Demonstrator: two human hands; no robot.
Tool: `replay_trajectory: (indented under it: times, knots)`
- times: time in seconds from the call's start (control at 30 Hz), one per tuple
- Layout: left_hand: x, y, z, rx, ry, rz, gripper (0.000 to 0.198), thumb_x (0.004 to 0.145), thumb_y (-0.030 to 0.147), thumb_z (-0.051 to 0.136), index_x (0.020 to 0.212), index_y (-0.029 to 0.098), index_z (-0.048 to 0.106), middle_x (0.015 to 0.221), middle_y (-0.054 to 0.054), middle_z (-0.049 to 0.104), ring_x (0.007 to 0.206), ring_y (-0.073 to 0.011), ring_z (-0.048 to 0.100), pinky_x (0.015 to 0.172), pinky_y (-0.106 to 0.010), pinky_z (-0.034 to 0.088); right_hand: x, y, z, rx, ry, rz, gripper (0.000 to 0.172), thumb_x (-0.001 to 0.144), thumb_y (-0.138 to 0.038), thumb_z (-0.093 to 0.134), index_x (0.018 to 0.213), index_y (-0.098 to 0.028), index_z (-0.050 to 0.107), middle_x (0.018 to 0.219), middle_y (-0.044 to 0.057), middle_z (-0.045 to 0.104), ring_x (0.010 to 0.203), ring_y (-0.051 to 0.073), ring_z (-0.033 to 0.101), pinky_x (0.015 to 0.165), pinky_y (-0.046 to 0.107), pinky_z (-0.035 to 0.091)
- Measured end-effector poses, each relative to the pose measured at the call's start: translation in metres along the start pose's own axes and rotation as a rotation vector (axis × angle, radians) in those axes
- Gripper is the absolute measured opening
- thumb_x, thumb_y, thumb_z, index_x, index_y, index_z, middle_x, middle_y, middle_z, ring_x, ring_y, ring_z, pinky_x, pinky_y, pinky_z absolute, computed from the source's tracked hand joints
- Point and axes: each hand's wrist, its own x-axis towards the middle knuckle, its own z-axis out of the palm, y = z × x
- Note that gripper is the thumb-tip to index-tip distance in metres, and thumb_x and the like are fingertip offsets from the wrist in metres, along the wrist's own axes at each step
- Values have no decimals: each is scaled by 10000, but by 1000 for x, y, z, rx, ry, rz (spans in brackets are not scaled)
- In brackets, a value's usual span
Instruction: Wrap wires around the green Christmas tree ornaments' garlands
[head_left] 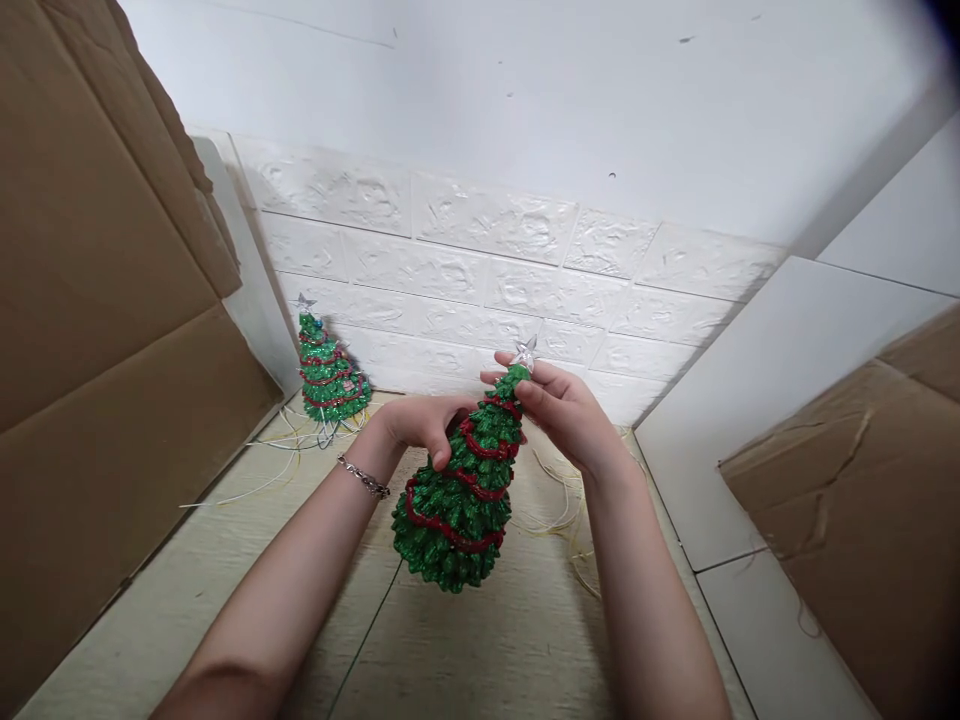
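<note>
We held the glitter tree tilted above the floor: left hand gripped its middle, right hand pinched the tip under the star. Likely seating the star; next needs fine pressure. Second tree sat far left of it.

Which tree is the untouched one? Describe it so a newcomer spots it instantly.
Start at the big brown cardboard sheet on the left, then look where the pale wooden table meets the white brick-pattern wall. There stands a small glittery green Christmas tree, upright among loose wires, touched by neither hand.
</note>
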Motion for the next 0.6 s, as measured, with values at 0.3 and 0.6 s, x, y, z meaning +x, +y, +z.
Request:
replay_trajectory:
  times: [0.3, 0.6]
  knots:
    - [-2, -7, -8, -32, 141, 182, 833, 488, 524, 830, 1220, 205, 590, 1230, -118, 620, 1185, -309, 532, 1005, -410, 415, -6, -8, 0, -251, 110, -159, 373, 728, -546, 663, 657, -204, 530, 589, -48, 367, 554, 91, 350, 510, 246, 285]
    - [16, 1, 2, 292, 467, 179, 740, 564, 390, 809, 1229, 227, 529, 1269, -107, 570, 1210, -310, 507, 1003, -452, 417, 2, -1, 6, -607, 528, -429, 285, 798, -341, 587, 619, -206, 412, 617, -44, 353, 629, 113, 392, 588, 260, 321]
